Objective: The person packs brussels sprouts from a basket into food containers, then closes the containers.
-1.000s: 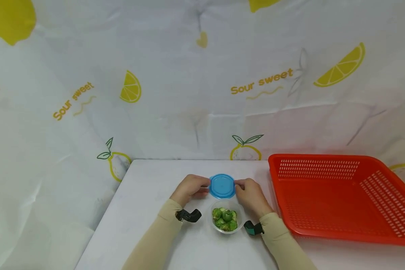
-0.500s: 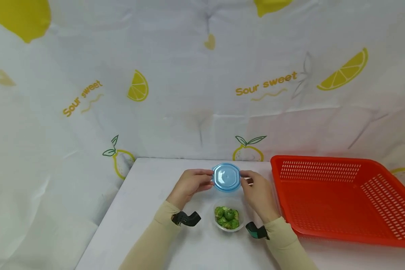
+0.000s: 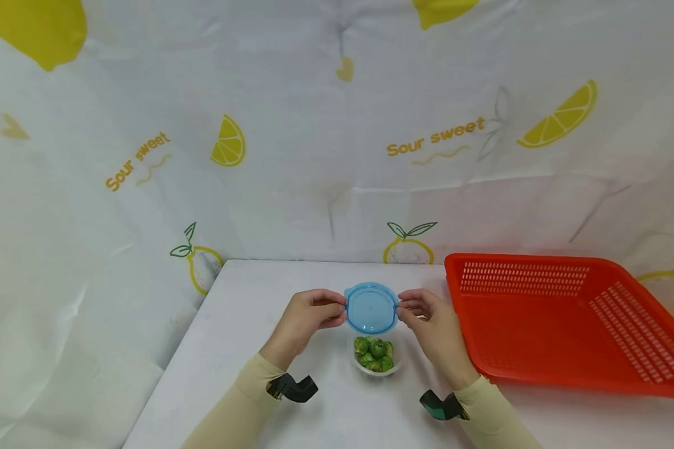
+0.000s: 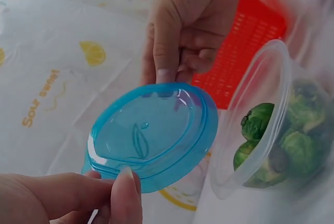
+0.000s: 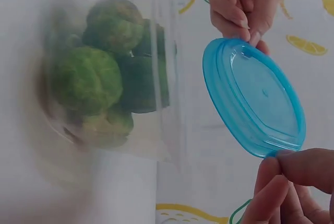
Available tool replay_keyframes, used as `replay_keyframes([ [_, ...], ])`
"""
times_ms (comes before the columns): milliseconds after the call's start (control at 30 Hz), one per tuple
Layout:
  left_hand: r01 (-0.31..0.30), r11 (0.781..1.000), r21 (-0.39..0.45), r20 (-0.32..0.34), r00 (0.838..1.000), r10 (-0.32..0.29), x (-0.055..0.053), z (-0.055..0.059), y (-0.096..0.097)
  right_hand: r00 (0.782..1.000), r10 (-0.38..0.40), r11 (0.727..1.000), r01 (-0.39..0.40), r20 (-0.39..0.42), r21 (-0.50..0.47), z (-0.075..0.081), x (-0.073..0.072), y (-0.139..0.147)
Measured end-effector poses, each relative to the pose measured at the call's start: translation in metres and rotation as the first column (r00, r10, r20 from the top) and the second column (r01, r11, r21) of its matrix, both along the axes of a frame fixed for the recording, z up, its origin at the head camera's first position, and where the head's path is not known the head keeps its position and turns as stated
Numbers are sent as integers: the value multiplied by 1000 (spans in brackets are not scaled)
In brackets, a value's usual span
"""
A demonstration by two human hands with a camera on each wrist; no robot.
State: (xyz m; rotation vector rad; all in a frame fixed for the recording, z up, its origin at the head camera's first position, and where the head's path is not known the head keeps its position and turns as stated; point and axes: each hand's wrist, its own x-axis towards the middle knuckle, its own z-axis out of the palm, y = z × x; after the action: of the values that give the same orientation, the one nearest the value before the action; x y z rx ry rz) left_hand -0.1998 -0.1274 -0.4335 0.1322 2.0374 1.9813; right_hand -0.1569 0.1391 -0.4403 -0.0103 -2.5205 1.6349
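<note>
A round blue translucent lid (image 3: 372, 310) is held up between both hands, tilted above the back of a clear plastic bowl (image 3: 377, 373). Inside the bowl lie several Brussels sprouts (image 3: 375, 353). My left hand (image 3: 306, 321) pinches the lid's left edge between thumb and fingers. On the opposite edge, my right hand (image 3: 432, 324) pinches it the same way. The left wrist view shows the lid (image 4: 154, 135) beside the bowl's open rim, with both thumbs on its edge. In the right wrist view, the sprouts (image 5: 88, 80) show through the bowl's wall.
To the right stands a large red plastic basket (image 3: 539, 330) with slotted sides, close by the right forearm. The white table (image 3: 269, 280) ends at the back against a lemon-print cloth (image 3: 309, 156). Each wrist wears a black camera strap.
The lid has been raised off the table behind the bowl, then brought nearer and tilted, now overlapping the bowl's far side in the head view. Both hands moved with it; the bowl stayed put.
</note>
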Motion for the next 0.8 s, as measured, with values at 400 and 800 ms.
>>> replay_keyframes([
  [400,91,995,-49,-19,996,-92,11,-1,-3,998,40,997,-38,-41,60,-8,19,7],
  [800,95,988,-125,-59,993,-103,16,-1,1,968,108,974,-56,-229,221,-6,25,10],
])
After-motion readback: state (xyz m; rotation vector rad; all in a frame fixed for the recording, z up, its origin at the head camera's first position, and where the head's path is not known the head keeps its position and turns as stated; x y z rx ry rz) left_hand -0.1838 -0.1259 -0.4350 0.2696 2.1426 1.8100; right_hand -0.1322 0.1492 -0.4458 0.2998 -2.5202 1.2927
